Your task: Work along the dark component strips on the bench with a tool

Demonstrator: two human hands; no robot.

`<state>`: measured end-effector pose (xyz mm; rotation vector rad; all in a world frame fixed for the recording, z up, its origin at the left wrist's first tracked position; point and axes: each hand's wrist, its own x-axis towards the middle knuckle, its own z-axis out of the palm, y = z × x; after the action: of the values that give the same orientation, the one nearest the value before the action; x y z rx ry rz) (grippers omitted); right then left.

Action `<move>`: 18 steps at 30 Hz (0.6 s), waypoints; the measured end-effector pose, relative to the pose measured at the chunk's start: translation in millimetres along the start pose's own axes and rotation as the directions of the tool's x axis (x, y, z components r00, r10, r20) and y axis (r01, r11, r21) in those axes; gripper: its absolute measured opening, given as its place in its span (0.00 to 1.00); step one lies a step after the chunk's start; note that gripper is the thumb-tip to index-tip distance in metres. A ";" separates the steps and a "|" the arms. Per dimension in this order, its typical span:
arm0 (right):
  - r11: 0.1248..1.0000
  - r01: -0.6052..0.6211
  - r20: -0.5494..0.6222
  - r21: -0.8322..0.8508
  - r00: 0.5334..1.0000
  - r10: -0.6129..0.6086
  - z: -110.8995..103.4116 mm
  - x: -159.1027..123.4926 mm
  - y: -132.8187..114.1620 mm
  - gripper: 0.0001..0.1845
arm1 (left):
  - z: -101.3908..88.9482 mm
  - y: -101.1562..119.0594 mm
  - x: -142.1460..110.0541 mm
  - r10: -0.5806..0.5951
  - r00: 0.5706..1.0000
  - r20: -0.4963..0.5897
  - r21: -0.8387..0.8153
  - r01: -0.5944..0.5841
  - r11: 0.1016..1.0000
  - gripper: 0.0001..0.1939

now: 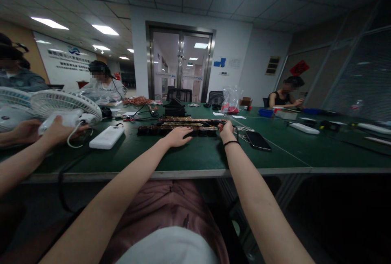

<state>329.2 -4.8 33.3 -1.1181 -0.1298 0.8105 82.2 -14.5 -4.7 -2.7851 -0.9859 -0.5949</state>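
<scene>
A long, low black frame (146, 130) with rows of thin gold and copper-coloured strands lies on the green table in front of me. My left hand (179, 137) rests flat on its near edge, fingers stretched out and slightly apart. At the frame's right end, my right hand (226, 131) is closed around a dark, handle-like object (214, 123) that points left over the strands. The fingers mostly cover it, so its exact kind does not show. A black band circles my right wrist.
A black phone (258, 140) and white cables (244, 133) lie right of my right hand. On the left are a white power bank (106, 137) and a white fan (65, 103) held by another person's hands. Clear plastic bags (231, 97) stand farther back. Other people sit around the table.
</scene>
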 end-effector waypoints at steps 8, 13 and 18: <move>1.000 0.008 0.006 0.004 1.000 -0.008 -0.1 0.8 0.7 0.06 | -0.6 -0.5 0.1 0.011 1.000 -0.002 0.004 -0.011 1.000 0.26; 1.000 0.022 0.008 0.015 1.000 -0.022 0.3 0.8 1.5 0.08 | -1.8 1.2 -0.2 0.018 1.000 -0.019 -0.004 -0.019 1.000 0.25; 0.999 0.028 0.006 0.016 1.000 -0.028 0.6 1.3 2.2 0.05 | -1.7 0.7 -0.2 0.021 1.000 -0.018 -0.001 -0.021 1.000 0.25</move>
<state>328.8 -3.0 31.4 -1.0971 -0.1440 0.7885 82.0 -15.6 -3.3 -2.7824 -0.9525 -0.6166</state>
